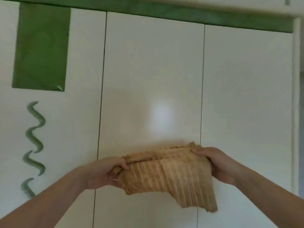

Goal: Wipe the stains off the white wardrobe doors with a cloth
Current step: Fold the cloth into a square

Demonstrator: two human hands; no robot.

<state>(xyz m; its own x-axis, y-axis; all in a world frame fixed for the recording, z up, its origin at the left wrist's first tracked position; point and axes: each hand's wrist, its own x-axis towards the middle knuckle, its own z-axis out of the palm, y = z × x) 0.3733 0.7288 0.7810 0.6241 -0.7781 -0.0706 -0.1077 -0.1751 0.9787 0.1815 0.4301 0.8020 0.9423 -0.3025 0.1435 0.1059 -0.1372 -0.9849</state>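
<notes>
Forearms: both of mine come up from the bottom corners, bare, closest thing to the lens.
Left hand: fingers curled tight around the left end of the cloth, thumb over the top, pinching the bunched folds. Small ring showing on one finger.
Right hand: clamped on the right end, thumb lying along the top edge, rest of the fingers wrapped behind where I can't see them.
Cloth: tan/beige, ribbed or pleated looking, stretched between my two hands. Top is gathered in layers, bottom hangs loose, with a ragged corner drooping lower on the right side.
Cloth vs doors: held up in front of the middle door, right end overlapping the seam to the right door. Can't tell if it's actually touching the surface or just hovering off it.
Wardrobe doors: three glossy white panels side by side, thin dark gaps between them. All shut, so nothing inside to report. Soft light glare on the middle one just above the cloth.
Green squiggle: wavy green smear running down the left door, well left of my left hand.
Green panel: flat green rectangle higher up on the left door, bottom right corner peeling a bit.
Green strip: band running across above the doors.
</notes>
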